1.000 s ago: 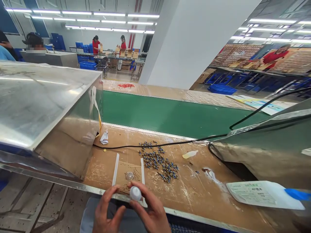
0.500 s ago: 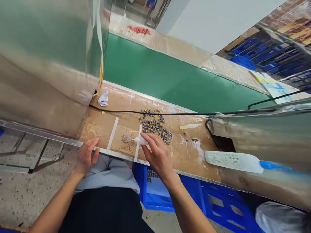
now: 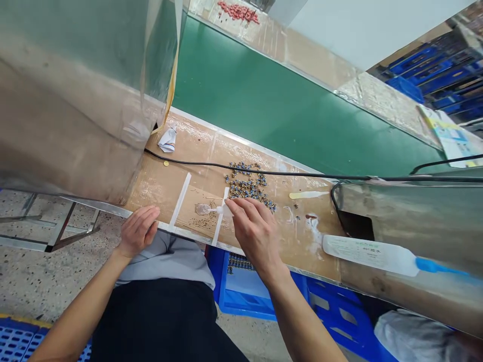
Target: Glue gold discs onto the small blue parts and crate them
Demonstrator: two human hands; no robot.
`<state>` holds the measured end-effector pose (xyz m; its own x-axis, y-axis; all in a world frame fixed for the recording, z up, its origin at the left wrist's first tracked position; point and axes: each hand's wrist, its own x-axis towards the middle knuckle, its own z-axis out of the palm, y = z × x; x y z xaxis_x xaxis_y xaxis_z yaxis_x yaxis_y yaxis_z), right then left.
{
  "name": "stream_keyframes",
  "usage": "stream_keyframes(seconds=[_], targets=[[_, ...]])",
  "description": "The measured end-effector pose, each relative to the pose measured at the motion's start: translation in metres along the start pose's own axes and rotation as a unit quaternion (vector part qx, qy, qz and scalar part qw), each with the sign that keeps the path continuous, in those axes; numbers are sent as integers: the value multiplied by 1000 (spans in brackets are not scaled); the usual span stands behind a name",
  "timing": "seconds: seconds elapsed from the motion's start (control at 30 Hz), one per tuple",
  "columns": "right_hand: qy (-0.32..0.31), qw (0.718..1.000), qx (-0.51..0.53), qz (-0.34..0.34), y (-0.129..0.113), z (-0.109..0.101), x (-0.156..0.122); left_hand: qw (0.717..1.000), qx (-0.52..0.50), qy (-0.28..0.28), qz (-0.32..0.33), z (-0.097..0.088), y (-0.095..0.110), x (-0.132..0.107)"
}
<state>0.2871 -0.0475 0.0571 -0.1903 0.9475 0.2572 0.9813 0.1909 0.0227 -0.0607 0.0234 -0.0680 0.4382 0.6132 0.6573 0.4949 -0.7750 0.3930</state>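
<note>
My right hand is closed around a small white glue bottle, tipped on its side. Its thin nozzle points left, with the tip at a small clear blob or dish on the brown bench top. Dark tiny bits are scattered around that spot, between two white tape strips. Beyond my right hand lies a pile of small blue and brass-coloured parts. My left hand rests at the bench's front edge, fingers loosely bent, with nothing visible in it.
A black cable crosses the bench. At right lies a large white bottle labelled as glue, with a blue nozzle. A green belt surface runs behind. Clear-wrapped panels flank the bench. Below stands a blue crate holding rows of parts.
The whole view has shifted a little with the head. My left hand's thumb has drawn closer to its fingers. The glue bottle stays in my right hand, its tip at the clear blob.
</note>
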Motion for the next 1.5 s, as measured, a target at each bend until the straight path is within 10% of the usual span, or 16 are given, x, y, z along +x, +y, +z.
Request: stream_keyframes(seconds=[1.5], targets=[[30, 996, 76, 39, -2, 2, -3, 1000, -3, -1, -15, -2, 2, 2]])
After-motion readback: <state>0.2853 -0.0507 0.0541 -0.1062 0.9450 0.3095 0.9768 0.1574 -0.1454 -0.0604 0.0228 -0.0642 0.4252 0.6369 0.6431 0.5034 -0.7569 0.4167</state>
